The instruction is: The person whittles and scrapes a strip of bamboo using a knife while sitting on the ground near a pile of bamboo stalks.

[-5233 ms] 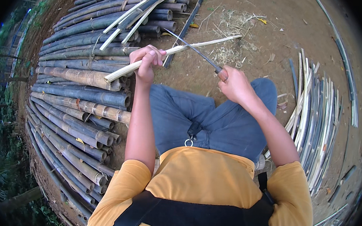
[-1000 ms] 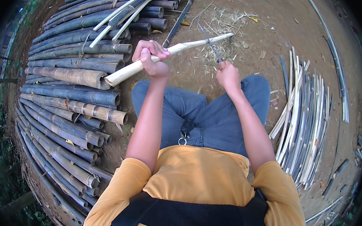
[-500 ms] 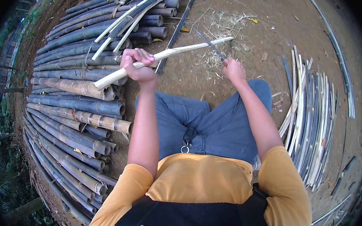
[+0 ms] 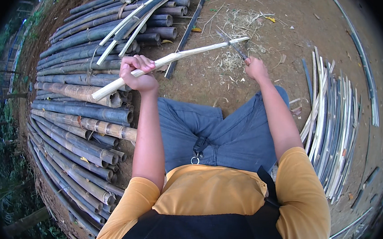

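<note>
While the left hand [image 4: 137, 74] grips the pale bamboo stick [image 4: 174, 57] tight, the right hand [image 4: 255, 69] squeezes a knife [image 4: 231, 44] across its far end.

A pale split bamboo strip [image 4: 174, 57] slants up to the right, gripped near its lower end in the left hand's fingers [image 4: 137, 63]; its far end meets the dark blade of a knife [image 4: 231, 44]. The knife's handle sits hidden inside the right hand's fingers [image 4: 254, 67]; its blade points up-left from them.
</note>
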